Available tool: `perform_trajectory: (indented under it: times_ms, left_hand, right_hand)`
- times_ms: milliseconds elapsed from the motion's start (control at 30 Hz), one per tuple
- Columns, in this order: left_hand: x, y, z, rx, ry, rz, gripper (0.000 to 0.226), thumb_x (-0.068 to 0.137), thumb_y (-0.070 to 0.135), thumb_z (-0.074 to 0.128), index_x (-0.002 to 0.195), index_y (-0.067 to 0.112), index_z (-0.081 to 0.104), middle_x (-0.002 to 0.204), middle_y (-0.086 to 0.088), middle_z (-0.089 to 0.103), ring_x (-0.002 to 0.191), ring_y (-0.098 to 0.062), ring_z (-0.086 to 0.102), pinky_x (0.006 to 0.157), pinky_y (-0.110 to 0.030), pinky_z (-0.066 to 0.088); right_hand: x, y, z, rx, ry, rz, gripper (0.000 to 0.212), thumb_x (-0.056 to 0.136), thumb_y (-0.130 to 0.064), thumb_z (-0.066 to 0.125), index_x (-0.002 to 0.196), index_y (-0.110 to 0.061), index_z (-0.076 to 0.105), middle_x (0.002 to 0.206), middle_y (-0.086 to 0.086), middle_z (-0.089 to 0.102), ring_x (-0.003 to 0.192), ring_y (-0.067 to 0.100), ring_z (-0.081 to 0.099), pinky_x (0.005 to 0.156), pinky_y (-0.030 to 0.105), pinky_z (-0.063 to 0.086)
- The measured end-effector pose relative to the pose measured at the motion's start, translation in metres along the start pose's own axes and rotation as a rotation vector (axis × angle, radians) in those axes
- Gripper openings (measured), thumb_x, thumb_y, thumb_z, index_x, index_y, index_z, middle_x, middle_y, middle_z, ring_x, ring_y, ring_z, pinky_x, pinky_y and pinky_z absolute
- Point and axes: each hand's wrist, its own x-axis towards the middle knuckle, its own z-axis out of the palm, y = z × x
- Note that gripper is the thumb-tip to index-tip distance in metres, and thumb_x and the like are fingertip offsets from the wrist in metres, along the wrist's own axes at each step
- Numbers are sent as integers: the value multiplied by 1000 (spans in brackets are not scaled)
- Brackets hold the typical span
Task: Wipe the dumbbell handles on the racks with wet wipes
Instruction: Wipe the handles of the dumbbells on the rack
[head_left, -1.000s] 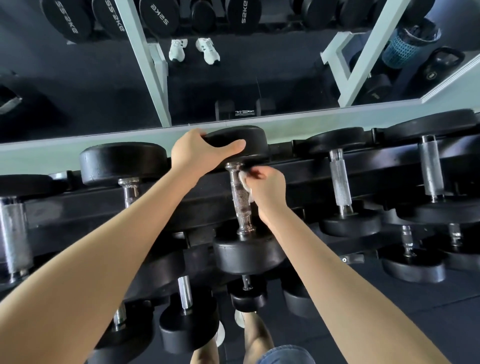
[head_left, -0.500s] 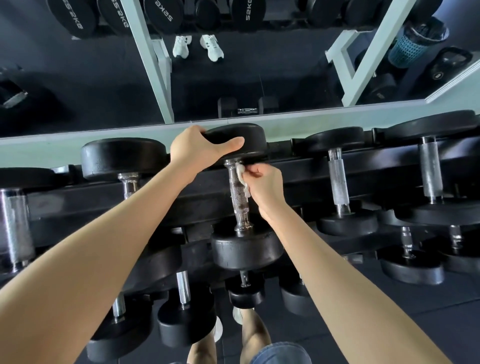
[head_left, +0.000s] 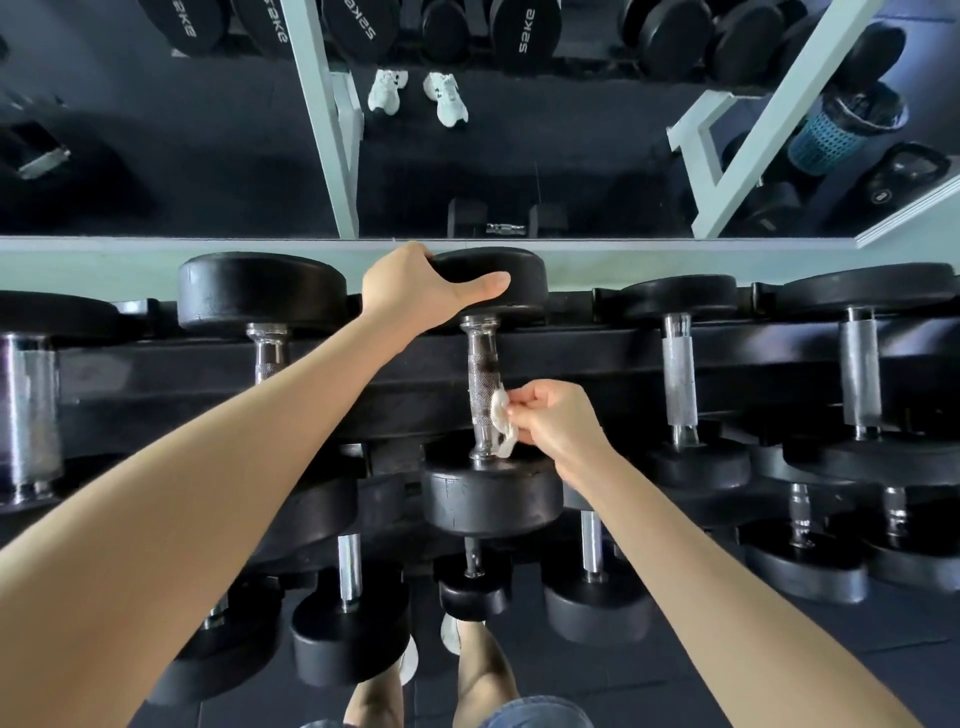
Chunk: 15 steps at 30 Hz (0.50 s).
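A black dumbbell lies across the top tier of the black rack (head_left: 571, 358), with its knurled chrome handle (head_left: 481, 374) pointing toward me. My left hand (head_left: 415, 291) grips the dumbbell's far head (head_left: 498, 270) from the left, thumb across the front. My right hand (head_left: 550, 421) pinches a crumpled white wet wipe (head_left: 501, 423) against the right side of the handle, low down near the near head (head_left: 491, 499).
More dumbbells with chrome handles lie on the same tier to the left (head_left: 267, 348) and right (head_left: 678, 379), and smaller ones on the tier below (head_left: 348, 571). A mirror behind the rack reflects weights, white shoes and a blue basket (head_left: 831, 135). My legs stand below the rack.
My right hand slid the wipe down the handle from just under the far head to the end by the near head. My left hand stayed on the far head.
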Motion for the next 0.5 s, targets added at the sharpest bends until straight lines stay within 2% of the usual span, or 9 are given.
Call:
perform_trajectory:
  times_ms: [67, 133, 200, 267, 333, 400, 433, 500]
  left_hand:
    - [-2, 2, 1, 20, -3, 23, 76, 64, 78, 60, 101, 11, 58, 85, 0, 63, 76, -16, 58, 68, -32, 50]
    - [-3, 0, 0, 13, -23, 62, 70, 69, 75, 59, 106, 15, 55, 95, 2, 62, 86, -17, 58, 75, -33, 49]
    - [-4, -5, 0, -42, -54, 113, 71, 74, 70, 59, 123, 19, 53, 112, 3, 61, 105, -18, 55, 85, -35, 48]
    - [-4, -11, -2, -64, -59, 163, 71, 77, 66, 59, 132, 21, 50, 121, 1, 60, 114, -20, 52, 88, -35, 47]
    - [-4, -16, -3, -64, -68, 187, 71, 79, 64, 59, 135, 23, 48, 125, 0, 58, 118, -21, 50, 88, -33, 45]
    - [-4, -19, -8, -92, -94, 198, 70, 81, 60, 60, 138, 21, 45, 128, 2, 57, 120, -20, 50, 87, -30, 41]
    - [-5, -21, -11, -115, -108, 208, 69, 82, 56, 61, 139, 21, 45, 130, 3, 56, 120, -20, 50, 89, -29, 41]
    - [-6, -27, -16, -169, -134, 232, 62, 86, 48, 61, 139, 21, 45, 133, 1, 55, 122, -20, 50, 97, -31, 42]
  right_hand:
    - [-7, -6, -12, 39, 29, 6, 11, 86, 5, 59, 88, -1, 68, 84, 15, 71, 81, 24, 69, 81, 38, 58]
    - [-14, -15, -24, 302, -4, 67, 13, 90, 1, 58, 101, 0, 65, 98, 17, 71, 92, 26, 70, 83, 37, 57]
    - [-23, -20, -32, 588, -101, 149, 19, 91, 0, 55, 110, 2, 59, 106, 20, 69, 96, 27, 69, 80, 36, 58]
    - [-27, -20, -35, 595, -140, 179, 24, 90, -1, 56, 114, 1, 58, 105, 16, 70, 93, 25, 69, 77, 35, 58]
    - [-27, -23, -31, 409, -68, 116, 19, 89, -2, 59, 107, -4, 64, 96, 9, 73, 85, 17, 71, 73, 27, 56]
    - [-21, -29, -22, 158, 54, -104, 17, 88, 0, 60, 92, -13, 70, 86, 0, 74, 80, 11, 69, 72, 21, 53]
    - [-16, -31, -16, -18, 116, -298, 20, 87, 0, 61, 88, -16, 72, 85, -4, 74, 80, 10, 68, 73, 20, 52]
    - [3, -30, -5, -504, 182, -812, 18, 86, -2, 59, 86, -14, 72, 90, -4, 73, 87, 12, 66, 82, 23, 50]
